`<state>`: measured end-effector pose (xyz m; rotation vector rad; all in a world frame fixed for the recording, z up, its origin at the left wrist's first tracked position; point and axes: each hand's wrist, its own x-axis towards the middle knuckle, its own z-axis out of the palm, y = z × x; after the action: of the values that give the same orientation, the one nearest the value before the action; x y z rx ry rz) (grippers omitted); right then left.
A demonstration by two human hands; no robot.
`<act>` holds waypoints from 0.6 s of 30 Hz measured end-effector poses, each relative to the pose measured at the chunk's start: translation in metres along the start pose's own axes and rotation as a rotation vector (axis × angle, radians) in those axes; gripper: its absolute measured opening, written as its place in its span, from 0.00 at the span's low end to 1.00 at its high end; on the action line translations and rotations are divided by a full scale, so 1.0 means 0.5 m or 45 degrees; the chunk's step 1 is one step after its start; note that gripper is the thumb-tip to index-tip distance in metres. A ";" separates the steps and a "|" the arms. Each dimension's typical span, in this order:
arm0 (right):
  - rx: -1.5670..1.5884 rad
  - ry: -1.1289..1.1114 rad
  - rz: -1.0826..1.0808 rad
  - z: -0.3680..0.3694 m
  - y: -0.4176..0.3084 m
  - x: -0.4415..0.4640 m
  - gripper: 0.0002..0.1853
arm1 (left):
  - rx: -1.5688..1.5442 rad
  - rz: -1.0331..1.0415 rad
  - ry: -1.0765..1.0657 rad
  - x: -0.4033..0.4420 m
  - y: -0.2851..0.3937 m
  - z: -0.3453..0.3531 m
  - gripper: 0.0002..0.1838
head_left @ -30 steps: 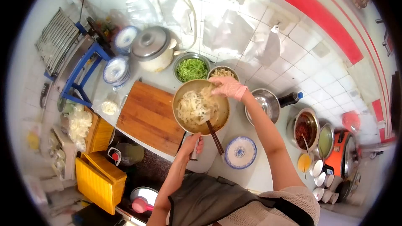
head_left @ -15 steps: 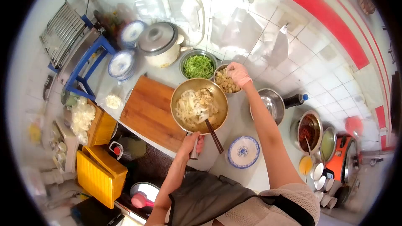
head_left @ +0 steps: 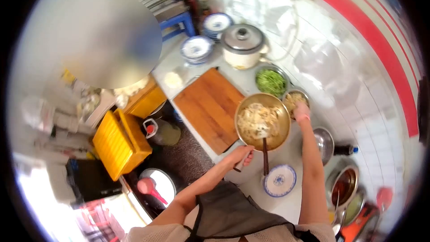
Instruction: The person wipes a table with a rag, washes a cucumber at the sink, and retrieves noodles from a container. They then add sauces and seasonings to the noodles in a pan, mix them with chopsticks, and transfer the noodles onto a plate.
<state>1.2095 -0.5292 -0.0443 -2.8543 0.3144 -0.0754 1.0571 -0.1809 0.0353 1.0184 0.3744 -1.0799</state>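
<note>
Now the view swung leftward, left hand [head_left: 244, 153] still gripping pan handle [head_left: 241, 163], right hand [head_left: 301, 109] in small bowl [head_left: 305, 95], its grip unclear

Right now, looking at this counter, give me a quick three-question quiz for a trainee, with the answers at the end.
1. What does the left hand grip?
A) The pan's handle
B) A bottle
C) The patterned plate
2. True or false: the pale pot beyond the cutting board has its lid on.
3. Fill in the colour: the right hand is at a small bowl; beside that, a larger bowl holds ____ shreds.

Key: 1 A; 2 true; 3 green.
</note>
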 end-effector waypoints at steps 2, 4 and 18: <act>0.009 -0.025 0.039 -0.032 -0.017 0.007 0.09 | -0.011 0.031 -0.021 -0.012 -0.005 -0.003 0.13; 0.207 0.110 0.087 -0.051 -0.008 0.015 0.09 | -0.016 0.056 -0.014 -0.015 -0.010 -0.001 0.13; 0.540 -0.001 -0.278 -0.257 -0.108 -0.254 0.15 | 0.081 -0.091 -0.227 -0.022 -0.056 0.084 0.12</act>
<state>1.0867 -0.4835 0.0911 -2.4544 -0.0168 -0.1622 1.0190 -0.2125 0.0506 0.9619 0.2348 -1.2437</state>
